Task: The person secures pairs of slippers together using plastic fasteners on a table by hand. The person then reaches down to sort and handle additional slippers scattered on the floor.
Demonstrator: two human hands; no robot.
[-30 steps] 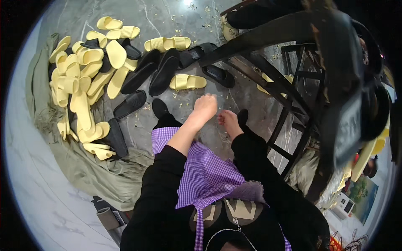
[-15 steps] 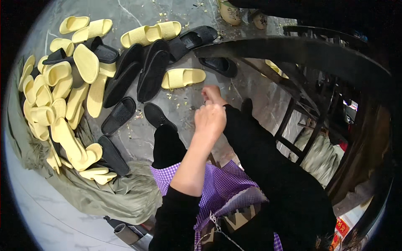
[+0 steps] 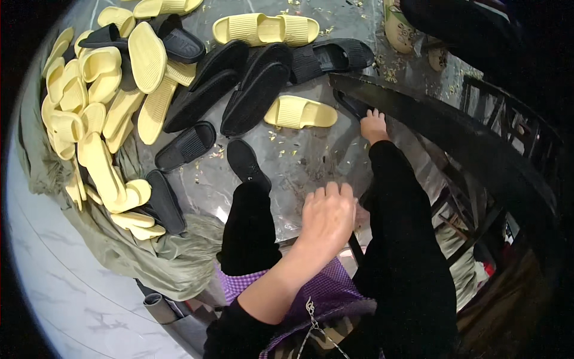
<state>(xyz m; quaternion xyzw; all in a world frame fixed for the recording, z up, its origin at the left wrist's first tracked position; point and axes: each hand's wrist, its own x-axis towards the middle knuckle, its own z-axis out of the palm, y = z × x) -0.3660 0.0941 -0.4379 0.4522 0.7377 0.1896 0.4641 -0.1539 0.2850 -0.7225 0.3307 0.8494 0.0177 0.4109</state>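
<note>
Yellow and black slippers lie spread over the grey marbled floor. A heap of yellow ones sits on an olive cloth at the left, and black slippers lie in a loose row further up. One yellow slipper lies alone, just left of the right hand. That hand reaches forward to the edge of a black curved bar, its fingers resting on the bar; whether the grip is closed around anything cannot be told. A dark slipper lies partly under the bar just beside those fingers. The left hand hangs nearer the body, back up, fingers loosely curled together and holding nothing that shows. Below it are the person's black-clad legs, one black shoe pointing toward the slippers, and a purple checked apron. Small yellowish scraps dot the floor between the shoe and the lone slipper.
</note>
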